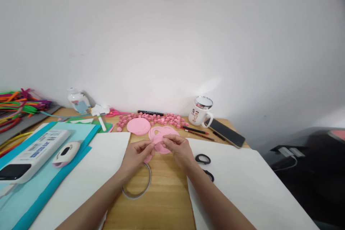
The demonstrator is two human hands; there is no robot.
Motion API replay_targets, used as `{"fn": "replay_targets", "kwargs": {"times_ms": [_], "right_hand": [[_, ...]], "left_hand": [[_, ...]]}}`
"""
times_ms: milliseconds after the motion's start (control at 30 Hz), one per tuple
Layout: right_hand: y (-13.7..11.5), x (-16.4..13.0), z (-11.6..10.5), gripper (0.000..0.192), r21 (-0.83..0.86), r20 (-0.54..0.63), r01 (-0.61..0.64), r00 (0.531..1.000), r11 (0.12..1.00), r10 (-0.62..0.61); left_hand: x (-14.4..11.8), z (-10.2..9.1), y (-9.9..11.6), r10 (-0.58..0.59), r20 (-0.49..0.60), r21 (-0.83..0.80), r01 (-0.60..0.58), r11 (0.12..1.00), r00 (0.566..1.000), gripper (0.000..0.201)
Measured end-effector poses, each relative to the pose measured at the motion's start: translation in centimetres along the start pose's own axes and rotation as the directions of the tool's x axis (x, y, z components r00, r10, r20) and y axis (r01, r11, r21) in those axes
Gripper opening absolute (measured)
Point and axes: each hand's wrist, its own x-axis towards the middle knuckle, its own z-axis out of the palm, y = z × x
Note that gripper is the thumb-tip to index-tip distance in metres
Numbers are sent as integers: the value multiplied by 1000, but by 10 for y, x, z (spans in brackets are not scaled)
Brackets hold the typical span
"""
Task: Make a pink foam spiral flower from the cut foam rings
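Observation:
A piece of pink paper (159, 138) is held up between my two hands over the middle of the wooden table. My left hand (137, 156) pinches its left side between thumb and fingers. On the other side my right hand (180, 151) has thumb and fingertips closed on the paper. Behind and under it lie cut pink paper rings and discs (172, 131), partly covered by my hands. A stack of pink paper circles (138, 126) sits just beyond my left hand. Below that hand rests a thin grey ring (149, 181). Black-handled scissors (202, 159) lie beside my right forearm, their blades hidden.
Pink pompoms (172, 118) line the back near a black marker (150, 113). At right stand a white mug (199, 113) and a phone (226, 133). White sheets (237, 176) flank the middle. Leftward are a glue bottle (79, 101), a power strip (35, 154) and pipe cleaners (24, 106).

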Motion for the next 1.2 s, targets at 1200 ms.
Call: {"fn": "replay_targets", "kwargs": {"times_ms": [1200], "right_hand": [[4, 3, -3, 24, 58, 65, 12, 998, 998, -16]], "left_hand": [[0, -3, -3, 33, 39, 55, -35, 998, 999, 27]]}}
